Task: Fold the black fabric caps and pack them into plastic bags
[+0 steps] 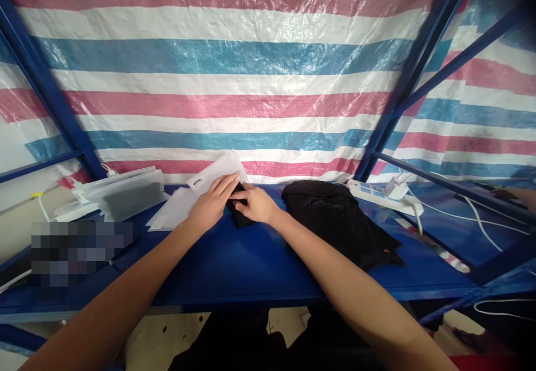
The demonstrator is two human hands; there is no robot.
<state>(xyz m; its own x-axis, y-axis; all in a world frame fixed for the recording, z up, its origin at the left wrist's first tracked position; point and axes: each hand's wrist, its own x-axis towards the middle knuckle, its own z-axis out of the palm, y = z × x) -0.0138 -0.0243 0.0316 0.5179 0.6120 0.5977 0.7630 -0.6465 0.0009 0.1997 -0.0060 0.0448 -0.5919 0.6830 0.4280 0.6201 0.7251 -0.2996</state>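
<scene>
A small folded black cloth [242,214] lies on the blue table between my two hands. My left hand [213,202] rests against its left edge, fingers stretched out and lying close to a white bag with a barcode label [218,173]. From the right, my right hand [255,203] touches the top of the cloth, its fingers bent over the fabric and thumb apart; the hand hides part of the cloth. To the right, a pile of black garments [335,214] lies spread on the table.
Flat white bags [171,210] lie left of my hands, and a stack of translucent bags [132,195] stands further left. Power strips [377,193] with cables sit at both sides. Blue metal posts frame a striped sheet [226,103] behind the table [234,270].
</scene>
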